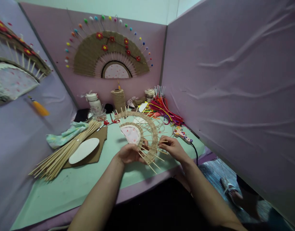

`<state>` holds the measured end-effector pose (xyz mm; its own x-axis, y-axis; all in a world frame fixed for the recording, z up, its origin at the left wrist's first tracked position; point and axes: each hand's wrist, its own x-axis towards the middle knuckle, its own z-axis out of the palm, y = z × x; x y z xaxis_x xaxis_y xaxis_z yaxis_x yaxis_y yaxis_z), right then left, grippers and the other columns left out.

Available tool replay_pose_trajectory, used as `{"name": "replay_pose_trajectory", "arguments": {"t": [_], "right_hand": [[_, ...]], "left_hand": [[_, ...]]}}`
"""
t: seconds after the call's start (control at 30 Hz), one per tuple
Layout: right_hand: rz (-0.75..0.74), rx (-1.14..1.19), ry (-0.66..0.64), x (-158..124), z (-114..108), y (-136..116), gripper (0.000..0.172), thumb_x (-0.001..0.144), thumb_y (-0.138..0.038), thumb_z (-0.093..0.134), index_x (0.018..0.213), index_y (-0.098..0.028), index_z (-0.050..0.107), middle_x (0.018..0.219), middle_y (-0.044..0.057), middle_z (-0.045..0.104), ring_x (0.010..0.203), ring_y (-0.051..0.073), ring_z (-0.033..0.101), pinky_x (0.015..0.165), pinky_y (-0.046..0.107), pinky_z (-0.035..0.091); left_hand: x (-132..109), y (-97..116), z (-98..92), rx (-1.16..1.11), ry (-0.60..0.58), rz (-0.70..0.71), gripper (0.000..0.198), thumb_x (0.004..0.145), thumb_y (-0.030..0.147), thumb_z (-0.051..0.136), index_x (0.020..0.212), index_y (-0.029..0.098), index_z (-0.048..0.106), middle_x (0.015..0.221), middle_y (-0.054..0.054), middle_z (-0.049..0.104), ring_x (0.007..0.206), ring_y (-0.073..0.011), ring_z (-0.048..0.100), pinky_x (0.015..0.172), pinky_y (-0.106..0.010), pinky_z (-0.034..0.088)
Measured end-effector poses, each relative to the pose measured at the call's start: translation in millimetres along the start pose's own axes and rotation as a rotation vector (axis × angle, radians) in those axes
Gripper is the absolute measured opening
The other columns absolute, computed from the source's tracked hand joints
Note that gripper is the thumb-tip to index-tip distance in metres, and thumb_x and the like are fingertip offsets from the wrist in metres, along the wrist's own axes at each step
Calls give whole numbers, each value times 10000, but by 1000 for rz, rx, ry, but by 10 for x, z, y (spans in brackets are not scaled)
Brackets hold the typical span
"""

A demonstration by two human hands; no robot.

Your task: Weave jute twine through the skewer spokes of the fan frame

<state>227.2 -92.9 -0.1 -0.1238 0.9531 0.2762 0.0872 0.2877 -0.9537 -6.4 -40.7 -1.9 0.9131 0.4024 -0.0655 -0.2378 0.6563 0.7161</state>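
Lilac-walled booth [222, 80], green table [77, 186]: left hand [129, 153] is gripping the half-woven stick fan [155, 134], right hand [172, 148] is pinching a spoke [163, 141], weaving apparently mid-row, next pass needing taut twine.

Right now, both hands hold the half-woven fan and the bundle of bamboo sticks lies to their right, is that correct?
Not quite: in the head view the bundle of bamboo sticks lies to their left. The left hand and right hand do hold the half-woven fan.

Bare table [75, 189] front-left open; skewer bundle [65, 150] left, woven fan [153, 134] centre, pipe cleaners [166, 112] right.
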Motion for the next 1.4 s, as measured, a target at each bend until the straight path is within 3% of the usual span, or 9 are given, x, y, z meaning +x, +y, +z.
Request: {"name": "replay_pose_trajectory", "arguments": {"t": [0.3,0.4,0.63,0.77,0.87,1.0,1.1,1.23,1.4], "right_hand": [[-142,40,403,68,266,118,198,741,-337,696,876,-222,607,693,-21,525,646,140,485,624,271,411],[-177,45,412,83,274,50,276,754,-341,696,996,-238,610,693,-23,524,623,140,477,595,272,409],[-371,-108,366,291,355,-271,103,824,-321,642,784,-227,656,785,29,620,746,178,566,709,320,453],[-448,-257,301,574,473,-452,116,857,-306,600,789,-223,643,806,36,634,772,181,576,736,319,454],[-500,-351,261,832,569,-489,113,863,-281,582,784,-214,630,806,42,637,778,183,574,734,311,445],[-541,-397,293,1120,705,-454,110,864,-254,569,771,-209,607,785,41,615,770,184,561,723,306,431],[-568,-391,284,1230,802,-447,109,869,-237,562,769,-208,595,797,41,611,775,183,558,721,301,424],[-593,-410,232,1244,882,-471,108,881,-239,552,788,-208,597,813,45,612,790,185,558,729,302,419],[-594,-422,210,1215,899,-472,114,888,-237,540,795,-209,600,816,43,606,797,185,555,736,303,416]], "left_hand": [[35,-7,-10,-80,-2,86,307,714,202,531,1013,147,575,1107,-156,664,1036,-344,646,828,-486,518],[75,-40,-17,-144,-8,98,305,753,262,521,1021,137,595,1056,-154,688,1015,-317,658,826,-446,515],[114,-46,17,-242,-8,187,418,816,413,522,1059,94,637,1053,-191,700,937,-286,685,754,-352,522],[112,87,-56,-225,212,158,642,866,629,389,1041,57,620,988,-224,702,827,-263,698,656,-306,516],[104,193,-152,-126,644,248,575,871,637,382,943,110,600,871,-175,705,700,-216,678,542,-259,468],[-2,260,-149,263,1216,912,210,850,351,560,1009,215,578,953,-36,657,776,-128,629,599,-197,435],[-127,257,-48,614,1222,1204,355,755,197,647,1097,280,599,1249,-9,560,1137,-165,528,840,-211,432],[-209,256,11,716,1097,1129,326,741,216,697,1053,287,635,1324,-16,517,1340,-222,342,1040,-309,346],[-163,296,-48,703,1059,1099,73,740,271,719,802,256,683,1082,-44,633,1240,-255,445,1057,-385,336]]}}
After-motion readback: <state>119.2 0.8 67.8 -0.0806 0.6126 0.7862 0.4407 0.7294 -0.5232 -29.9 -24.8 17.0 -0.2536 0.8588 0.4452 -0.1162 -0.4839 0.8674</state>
